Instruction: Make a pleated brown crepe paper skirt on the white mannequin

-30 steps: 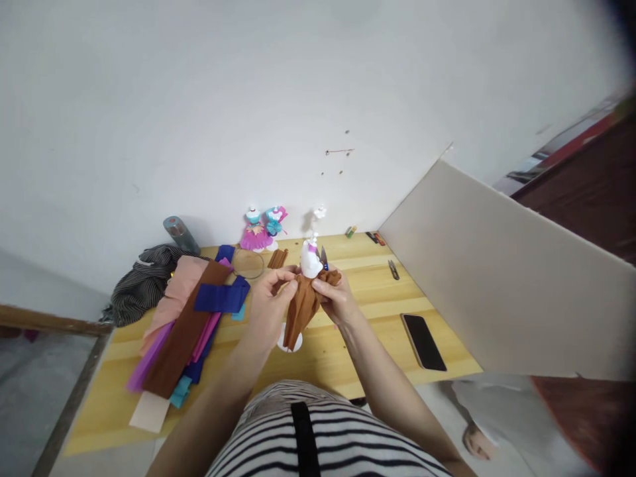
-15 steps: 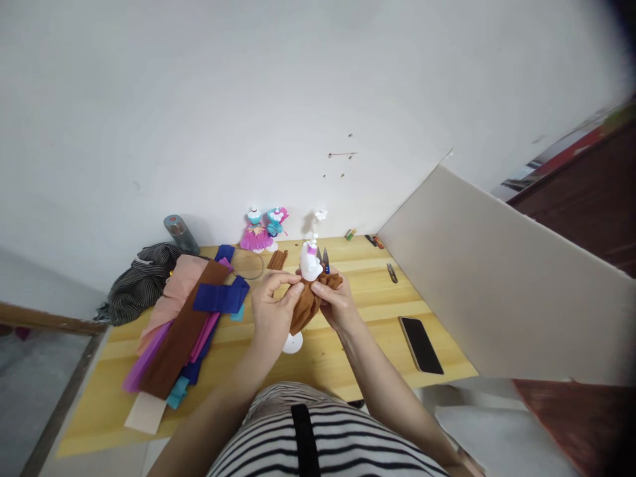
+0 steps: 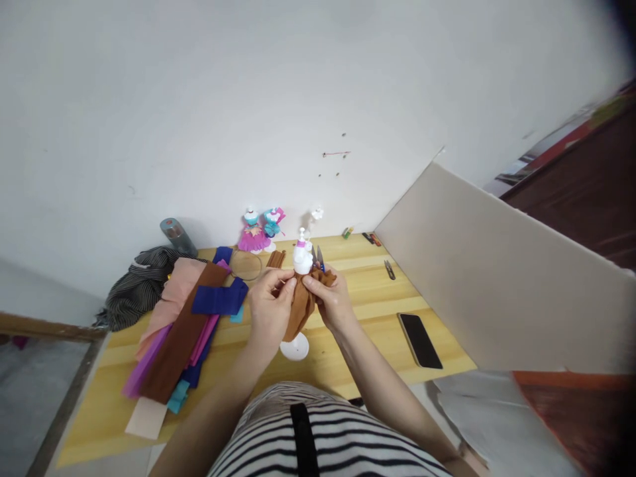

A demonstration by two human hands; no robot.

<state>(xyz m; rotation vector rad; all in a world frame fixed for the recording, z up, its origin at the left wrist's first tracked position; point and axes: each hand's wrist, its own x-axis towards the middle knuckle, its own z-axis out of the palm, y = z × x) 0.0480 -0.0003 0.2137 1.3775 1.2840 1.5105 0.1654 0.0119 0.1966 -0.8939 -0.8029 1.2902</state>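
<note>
A small white dress form [image 3: 303, 257] with a purple band at its neck stands between my hands, its round white base [image 3: 295, 347] showing below. Gathered brown crepe paper [image 3: 299, 310] hangs from its waist like a skirt. My left hand [image 3: 271, 301] pinches the paper at the left of the waist between thumb and fingers. On the right side my right hand [image 3: 334, 301] grips bunched folds of the same paper, thumb pressed at the waist. Scissors [image 3: 318, 257] with blue handles lie just behind my right hand, partly hidden.
Brown, blue, purple and pink crepe paper strips [image 3: 183, 334] lie at the left beside a striped cloth [image 3: 142, 285] and a bottle [image 3: 177, 236]. Two dressed forms [image 3: 254, 232] stand by the wall. A phone [image 3: 420, 340] and thread snips [image 3: 389, 269] lie right, near a white panel [image 3: 477, 271].
The dress form has tipped more upright and turned a little, and more of its base shows. Both hands keep hold of the brown paper. The view has shifted slightly.
</note>
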